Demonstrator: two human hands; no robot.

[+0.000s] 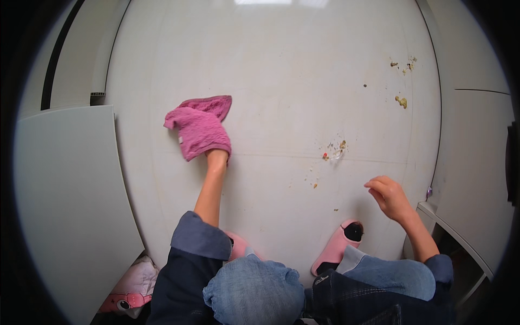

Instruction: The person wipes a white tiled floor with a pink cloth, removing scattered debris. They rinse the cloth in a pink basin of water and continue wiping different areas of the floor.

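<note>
A pink terry cloth (203, 132) with a small white tag is draped over my left hand (217, 156), which holds it low over the floor. Only the wrist shows; the fingers are hidden beneath the fabric. On the right, my bare right hand (388, 197) hovers above the floor with loosely bent fingers and nothing in them. Nearest to it lies a patch of food crumbs (341, 147) with a small red bit. Farther off are a yellowish clump (401, 101) and more scattered scraps (410, 65).
The pale floor (268, 101) has a faint seam across it. White cabinets (475, 142) line the right, with an open-fronted shelf unit (459, 239) below. A pale panel (69, 178) stands at left, beside a printed bag (132, 288). Pink slippers (335, 250) are on my feet.
</note>
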